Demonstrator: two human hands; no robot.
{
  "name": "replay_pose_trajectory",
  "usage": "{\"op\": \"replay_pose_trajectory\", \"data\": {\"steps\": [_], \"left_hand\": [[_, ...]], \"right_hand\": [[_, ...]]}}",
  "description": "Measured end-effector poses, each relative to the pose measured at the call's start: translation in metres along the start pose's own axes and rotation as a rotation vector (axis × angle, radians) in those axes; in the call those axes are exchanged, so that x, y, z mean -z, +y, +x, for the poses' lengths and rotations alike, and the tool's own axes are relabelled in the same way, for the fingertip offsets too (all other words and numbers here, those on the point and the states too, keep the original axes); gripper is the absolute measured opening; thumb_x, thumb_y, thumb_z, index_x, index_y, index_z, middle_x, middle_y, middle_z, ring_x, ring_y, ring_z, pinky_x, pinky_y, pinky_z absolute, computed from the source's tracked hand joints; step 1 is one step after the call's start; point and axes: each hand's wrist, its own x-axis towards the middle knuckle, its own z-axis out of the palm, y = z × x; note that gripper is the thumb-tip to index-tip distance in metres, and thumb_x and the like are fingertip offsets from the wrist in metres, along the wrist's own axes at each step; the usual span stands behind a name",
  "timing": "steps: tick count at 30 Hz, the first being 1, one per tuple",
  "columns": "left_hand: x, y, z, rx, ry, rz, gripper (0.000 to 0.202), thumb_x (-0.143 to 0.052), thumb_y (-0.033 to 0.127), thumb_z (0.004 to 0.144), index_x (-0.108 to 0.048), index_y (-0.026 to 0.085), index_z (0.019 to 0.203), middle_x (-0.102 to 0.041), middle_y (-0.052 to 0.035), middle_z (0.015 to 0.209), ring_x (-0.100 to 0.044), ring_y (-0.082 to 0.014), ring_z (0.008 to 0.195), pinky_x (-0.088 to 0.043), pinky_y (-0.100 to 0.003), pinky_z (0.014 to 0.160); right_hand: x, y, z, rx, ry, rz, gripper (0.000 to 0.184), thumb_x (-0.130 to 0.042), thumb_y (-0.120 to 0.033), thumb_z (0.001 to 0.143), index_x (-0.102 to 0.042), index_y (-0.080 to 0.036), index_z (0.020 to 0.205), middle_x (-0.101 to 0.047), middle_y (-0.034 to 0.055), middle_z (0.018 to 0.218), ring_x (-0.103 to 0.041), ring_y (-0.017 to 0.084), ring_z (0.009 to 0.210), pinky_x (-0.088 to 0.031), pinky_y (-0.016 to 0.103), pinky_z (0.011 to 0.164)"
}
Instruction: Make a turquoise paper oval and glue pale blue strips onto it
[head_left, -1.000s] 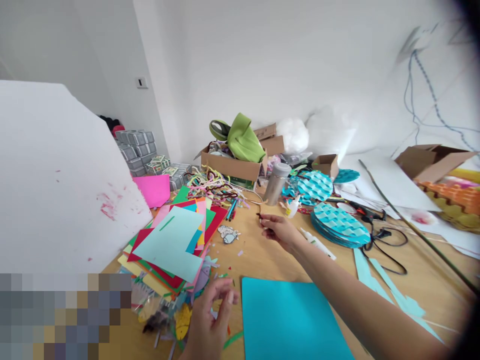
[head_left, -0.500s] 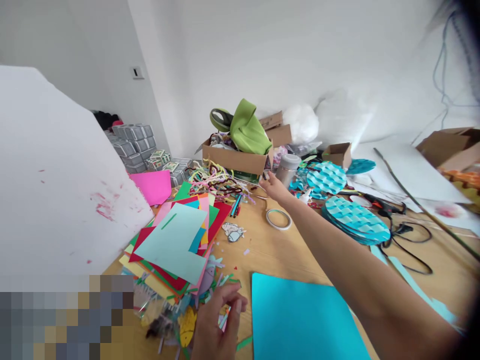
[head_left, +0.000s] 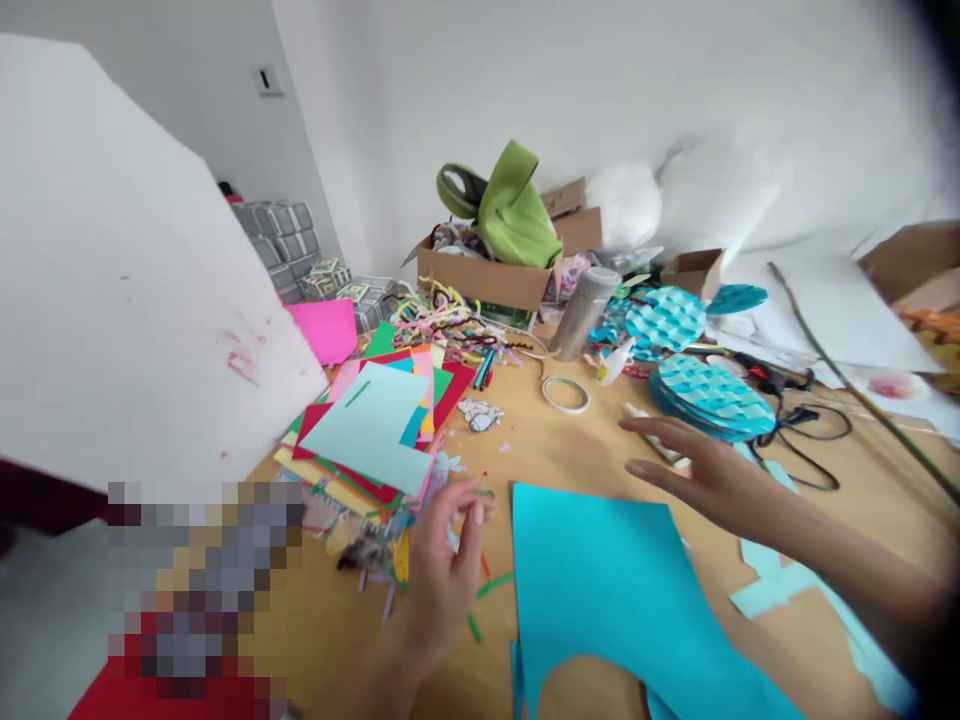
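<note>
My right hand (head_left: 694, 470) hovers over the table with fingers and thumb stretched apart, nothing visible between them. Just beyond it, partly hidden by the fingers, lies a slim white object (head_left: 658, 437) of a kind I cannot make out. My left hand (head_left: 448, 545) is loosely curled, thumb and forefinger close but with a gap; it appears to hold nothing. Between the hands lies a turquoise paper sheet (head_left: 600, 560) with a curved cut-out along its near edge. Small paper scraps (head_left: 491, 585) lie beside my left hand.
Stacked coloured papers (head_left: 375, 415) lie left, below a white board (head_left: 150, 280). Behind are pipe cleaners (head_left: 450, 320), a tape roll (head_left: 566, 395), a steel flask (head_left: 585, 315), a glue bottle (head_left: 616, 360) and a cardboard box (head_left: 484, 280). Woven blue discs (head_left: 716, 395) and cables (head_left: 821, 450) lie right.
My right hand has drawn back from beside the flask to the near right. The flask and the white object now show more fully. My left hand stays curled; the view has tilted down.
</note>
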Motion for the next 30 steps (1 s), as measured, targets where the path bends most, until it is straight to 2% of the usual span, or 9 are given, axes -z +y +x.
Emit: {"op": "replay_pose_trajectory", "data": {"steps": [3,7,9,11,13,15,17,23,30], "left_hand": [[0.009,0.007,0.006,0.09,0.105,-0.165,0.023,-0.057,0.031,0.092,-0.057,0.018,0.111,-0.073,-0.0061,0.088,-0.071,-0.0179,0.082,-0.057,-0.029,0.074],[0.034,0.013,0.018,0.05,0.265,-0.27,0.025,-0.063,0.027,0.088,-0.058,0.018,0.111,-0.073,-0.0046,0.091,-0.07,-0.0174,0.089,-0.054,-0.032,0.084],[0.053,0.013,0.027,0.002,0.237,-0.206,0.021,-0.064,0.027,0.087,-0.062,0.018,0.105,-0.073,-0.0056,0.097,-0.068,-0.0187,0.095,-0.052,-0.034,0.089],[0.074,0.01,0.036,0.012,0.117,-0.03,0.015,-0.063,0.028,0.087,-0.065,0.017,0.097,-0.073,-0.0067,0.101,-0.067,-0.0208,0.101,-0.051,-0.034,0.091],[0.092,0.006,0.043,0.021,-0.02,0.232,0.016,-0.059,0.027,0.088,-0.067,0.017,0.098,-0.073,-0.0068,0.104,-0.066,-0.0217,0.102,-0.05,-0.035,0.091],[0.107,0.002,0.047,0.045,-0.107,0.506,0.017,-0.057,0.025,0.088,-0.067,0.018,0.1,-0.072,-0.0064,0.106,-0.066,-0.0215,0.097,-0.052,-0.034,0.085],[0.117,-0.001,0.048,0.062,-0.146,0.638,0.018,-0.058,0.024,0.087,-0.067,0.019,0.103,-0.071,-0.0058,0.111,-0.066,-0.021,0.092,-0.053,-0.033,0.081],[0.132,-0.002,0.047,0.087,-0.183,0.782,0.024,-0.06,0.024,0.087,-0.065,0.019,0.109,-0.069,-0.0061,0.115,-0.064,-0.0202,0.081,-0.05,-0.039,0.09],[0.128,0.0,0.044,0.03,-0.291,0.923,0.033,-0.061,0.028,0.088,-0.06,0.019,0.12,-0.064,-0.0083,0.122,-0.06,-0.0253,0.113,-0.044,-0.038,0.101]], "right_hand": [[-0.006,0.009,-0.062,0.046,0.036,-0.137,0.06,-0.05,-0.066,0.085,-0.054,-0.033,0.135,-0.055,0.0093,0.139,-0.06,0.033,0.118,-0.052,0.045,0.097],[-0.043,0.008,-0.125,0.167,0.057,-0.209,0.065,-0.047,-0.065,0.087,-0.039,-0.038,0.146,-0.048,0.0068,0.146,-0.053,0.033,0.127,-0.052,0.046,0.1],[-0.065,0.001,-0.144,0.21,0.025,-0.231,0.068,-0.047,-0.063,0.088,-0.034,-0.037,0.149,-0.041,0.0059,0.152,-0.043,0.034,0.136,-0.048,0.051,0.103],[-0.084,-0.006,-0.154,0.238,0.013,-0.257,0.07,-0.046,-0.064,0.087,-0.034,-0.036,0.15,-0.038,0.005,0.154,-0.035,0.036,0.141,-0.042,0.057,0.107],[-0.1,-0.009,-0.158,0.239,0.023,-0.285,0.068,-0.043,-0.066,0.088,-0.037,-0.036,0.149,-0.038,0.0049,0.155,-0.031,0.037,0.142,-0.036,0.062,0.108],[-0.112,-0.01,-0.157,0.211,0.039,-0.309,0.065,-0.037,-0.067,0.09,-0.042,-0.034,0.146,-0.039,0.0059,0.154,-0.031,0.036,0.143,-0.033,0.063,0.109],[-0.122,-0.009,-0.153,0.172,0.046,-0.325,0.066,-0.031,-0.068,0.09,-0.049,-0.031,0.142,-0.041,0.0077,0.153,-0.03,0.036,0.143,-0.032,0.063,0.11],[-0.135,-0.01,-0.14,0.088,0.028,-0.364,0.07,-0.025,-0.066,0.092,-0.049,-0.024,0.143,-0.042,0.0115,0.151,-0.032,0.037,0.142,-0.035,0.061,0.108],[-0.129,-0.024,-0.113,-0.005,0.063,-0.361,0.064,-0.036,-0.059,0.091,-0.053,-0.019,0.138,-0.049,0.0165,0.146,-0.036,0.042,0.138,-0.033,0.069,0.104]]}}
